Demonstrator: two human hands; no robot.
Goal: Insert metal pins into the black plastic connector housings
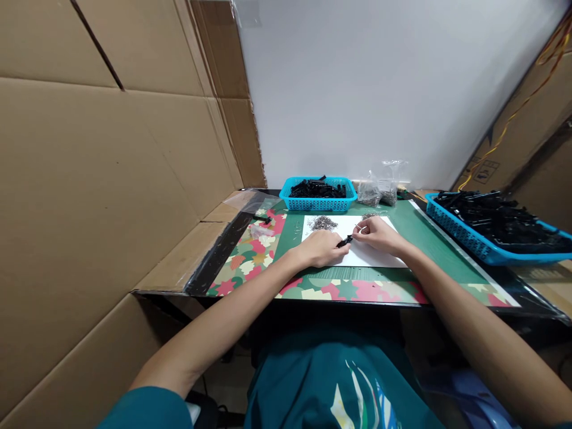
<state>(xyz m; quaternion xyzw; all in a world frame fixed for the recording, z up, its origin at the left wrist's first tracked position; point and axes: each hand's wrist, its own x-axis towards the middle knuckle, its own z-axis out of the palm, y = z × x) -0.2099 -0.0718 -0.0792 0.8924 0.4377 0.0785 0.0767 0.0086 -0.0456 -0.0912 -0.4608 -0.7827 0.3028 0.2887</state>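
Over a white sheet (375, 257) my left hand (320, 248) is closed on a small black plastic part (345, 241), its end pointing toward my right hand. My right hand (378, 235) has its fingers pinched together close to that end. A thin light sliver shows at the right fingertips, too small to name. Beyond my left hand lies a pile of tiny silvery metal pieces (323, 223). A second small pile (370, 216) is partly hidden behind my right hand.
A blue basket (318, 204) of black parts stands at the back, with plastic bags (386, 192) of small pieces beside it. A larger blue basket (491, 253) full of black parts sits at the right. Cardboard walls (170, 149) rise on the left. A loose black part (263, 219) lies at left.
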